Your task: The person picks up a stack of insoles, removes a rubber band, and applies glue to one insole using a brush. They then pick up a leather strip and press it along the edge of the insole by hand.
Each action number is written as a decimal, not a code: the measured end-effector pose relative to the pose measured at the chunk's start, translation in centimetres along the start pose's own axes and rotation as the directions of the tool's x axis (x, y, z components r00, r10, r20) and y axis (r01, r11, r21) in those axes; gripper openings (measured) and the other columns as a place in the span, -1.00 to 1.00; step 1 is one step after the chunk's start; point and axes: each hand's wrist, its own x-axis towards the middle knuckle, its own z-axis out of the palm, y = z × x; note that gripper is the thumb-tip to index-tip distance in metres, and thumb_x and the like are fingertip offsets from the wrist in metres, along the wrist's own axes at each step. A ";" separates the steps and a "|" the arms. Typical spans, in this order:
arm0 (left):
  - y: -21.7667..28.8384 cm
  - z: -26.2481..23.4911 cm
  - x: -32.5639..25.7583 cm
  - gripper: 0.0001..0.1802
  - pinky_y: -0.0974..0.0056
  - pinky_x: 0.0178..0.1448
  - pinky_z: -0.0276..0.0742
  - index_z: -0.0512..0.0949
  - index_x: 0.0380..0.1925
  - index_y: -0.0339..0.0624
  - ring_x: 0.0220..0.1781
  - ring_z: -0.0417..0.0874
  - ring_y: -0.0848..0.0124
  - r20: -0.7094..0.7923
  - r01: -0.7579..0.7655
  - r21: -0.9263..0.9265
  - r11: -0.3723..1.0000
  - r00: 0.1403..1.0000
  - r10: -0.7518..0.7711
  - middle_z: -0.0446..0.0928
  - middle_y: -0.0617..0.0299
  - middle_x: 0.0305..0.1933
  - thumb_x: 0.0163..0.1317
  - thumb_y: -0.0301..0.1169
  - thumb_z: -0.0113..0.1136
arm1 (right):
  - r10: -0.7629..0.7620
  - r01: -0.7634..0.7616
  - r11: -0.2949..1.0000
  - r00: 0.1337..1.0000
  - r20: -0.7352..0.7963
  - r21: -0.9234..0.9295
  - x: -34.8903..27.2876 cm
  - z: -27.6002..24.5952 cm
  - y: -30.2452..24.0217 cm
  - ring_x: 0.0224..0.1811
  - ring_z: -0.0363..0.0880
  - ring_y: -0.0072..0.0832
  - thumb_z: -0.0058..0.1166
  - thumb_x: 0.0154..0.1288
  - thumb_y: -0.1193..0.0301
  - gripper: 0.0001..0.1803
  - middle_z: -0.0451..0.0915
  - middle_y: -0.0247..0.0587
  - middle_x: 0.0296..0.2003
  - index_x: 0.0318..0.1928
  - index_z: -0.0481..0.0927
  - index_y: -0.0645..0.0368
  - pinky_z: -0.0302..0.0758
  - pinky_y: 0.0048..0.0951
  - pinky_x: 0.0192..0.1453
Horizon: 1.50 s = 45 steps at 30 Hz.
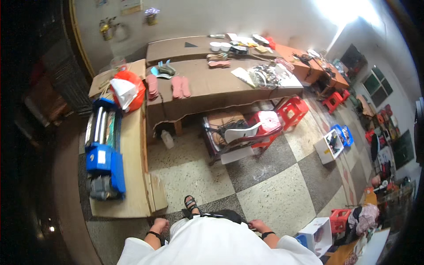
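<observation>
My left hand (161, 225) hangs beside my waist with its fingers curled in, and nothing shows in it. On the other side, my right hand (258, 225) is held low at my hip, its fingers also curled, next to a dark strap or bag edge (232, 215) at my waist. Dark bands circle both wrists. Neither hand touches the furniture. Nearest the left hand is the end of a low wooden bench (132, 194). A blue machine with metal rollers (104, 152) stands on that bench, beside a red plastic bag (136, 88) with a white piece on it.
Ahead is a long brown-covered table (198, 99) with pink insoles (180, 87), stacked pieces (217, 60) and a cluttered pile (267, 75). A chair (240, 132) and red stools (293, 112) stand before it. White boxes (329, 148) sit on the checkered floor at right.
</observation>
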 end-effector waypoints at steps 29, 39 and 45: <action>61.4 -2.5 15.0 -0.69 0.16 -0.46 0.47 0.66 -0.39 -0.24 -0.56 0.61 0.27 -0.154 -0.532 0.122 0.838 0.824 0.545 0.61 0.10 -0.52 0.31 -0.19 0.28 | -0.443 0.370 0.851 0.887 -0.132 -0.372 16.2 1.5 -27.5 -0.21 0.62 -0.25 0.10 0.31 0.12 -0.50 0.70 0.11 -0.25 -0.14 0.67 0.41 0.50 -0.12 -0.08; 83.8 3.2 20.1 0.04 -0.02 0.40 0.45 0.40 0.30 -0.41 0.35 0.53 -0.12 -0.253 -0.388 0.537 0.749 0.773 0.581 0.53 -0.28 0.27 0.00 0.18 0.45 | 0.107 0.003 0.978 0.855 -0.508 0.210 6.1 9.4 -32.1 -0.42 0.51 -0.42 0.01 0.41 0.22 -0.64 0.57 -0.21 -0.44 -0.21 0.71 0.28 0.42 -0.28 -0.32; 89.5 5.2 22.9 0.00 -0.01 0.34 0.54 0.43 0.22 -0.38 0.30 0.58 -0.10 -0.254 -0.329 0.507 0.797 0.827 0.502 0.54 -0.23 0.24 -0.16 0.03 0.58 | 0.230 -0.065 0.945 0.828 -0.512 0.320 0.9 14.2 -37.4 -0.42 0.50 -0.42 0.01 0.41 0.22 -0.64 0.57 -0.22 -0.43 -0.21 0.71 0.28 0.42 -0.29 -0.33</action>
